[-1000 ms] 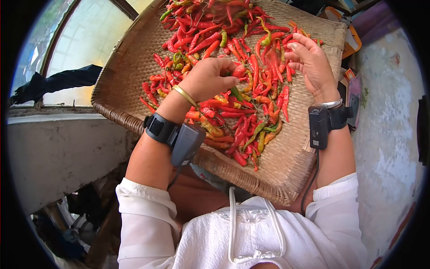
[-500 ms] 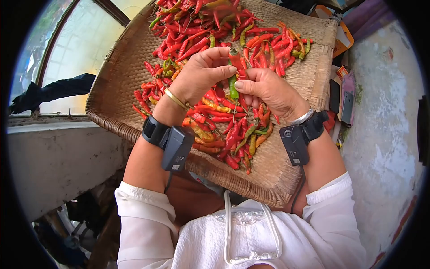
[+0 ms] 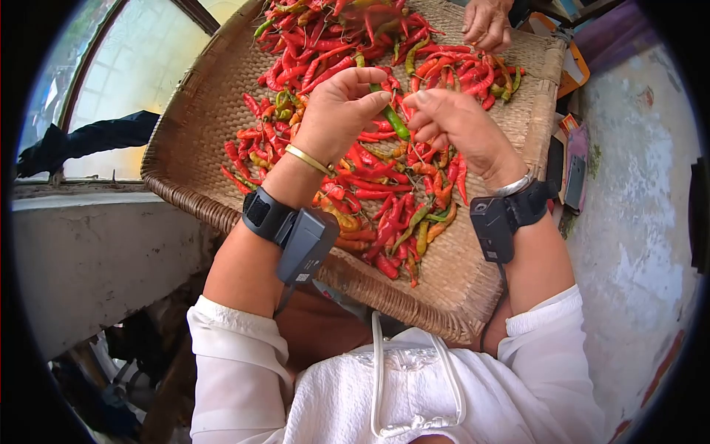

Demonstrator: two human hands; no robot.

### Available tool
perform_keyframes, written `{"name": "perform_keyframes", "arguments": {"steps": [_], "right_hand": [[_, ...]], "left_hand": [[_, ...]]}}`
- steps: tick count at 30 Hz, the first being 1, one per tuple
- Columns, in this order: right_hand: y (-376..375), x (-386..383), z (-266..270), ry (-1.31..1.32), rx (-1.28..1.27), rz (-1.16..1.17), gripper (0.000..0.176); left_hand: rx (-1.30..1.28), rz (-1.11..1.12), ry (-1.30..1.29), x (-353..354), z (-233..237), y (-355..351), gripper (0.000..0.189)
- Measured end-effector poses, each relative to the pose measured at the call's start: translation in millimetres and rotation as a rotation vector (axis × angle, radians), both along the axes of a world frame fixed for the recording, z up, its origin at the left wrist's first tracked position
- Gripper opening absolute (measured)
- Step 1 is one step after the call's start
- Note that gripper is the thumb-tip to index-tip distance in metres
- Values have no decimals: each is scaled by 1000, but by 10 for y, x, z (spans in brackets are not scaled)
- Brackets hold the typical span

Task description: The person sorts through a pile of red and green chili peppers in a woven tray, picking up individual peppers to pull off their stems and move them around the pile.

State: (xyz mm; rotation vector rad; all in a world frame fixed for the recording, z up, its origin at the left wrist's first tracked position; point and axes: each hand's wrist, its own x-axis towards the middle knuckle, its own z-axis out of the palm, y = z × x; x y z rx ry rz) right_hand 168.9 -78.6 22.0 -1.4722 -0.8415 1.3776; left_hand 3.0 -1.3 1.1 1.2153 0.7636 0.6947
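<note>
My left hand (image 3: 344,107) pinches a green pepper (image 3: 396,123) near its upper end, above the heap. Close by on the right, my right hand (image 3: 462,129) has its thumb and forefinger pressed together, with the other fingers curled; what lies between the fingertips is too small to make out. Below both hands, red, orange and green peppers (image 3: 377,177) lie spread in a large woven basket (image 3: 451,296).
Another person's hand (image 3: 488,24) hangs over the basket's far right edge. A window (image 3: 111,70) and a dark cloth (image 3: 96,140) are at the left. Beside the basket on the right lies a phone (image 3: 575,180).
My right hand has drawn slightly up and right, away from my left. The green pepper now tilts to the right. Another person's hand has appeared at the top right.
</note>
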Motion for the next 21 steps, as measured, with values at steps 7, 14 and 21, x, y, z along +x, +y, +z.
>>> {"name": "perform_keyframes", "arguments": {"steps": [7, 14, 21], "right_hand": [[-12, -67, -41, -128, -4, 243, 17], [-67, 100, -150, 88, -130, 168, 17], [85, 186, -173, 367, 129, -149, 18]], "left_hand": [[239, 0, 142, 28, -21, -30, 31], [757, -446, 861, -248, -39, 2, 24], [941, -801, 1213, -338, -148, -103, 18]]}}
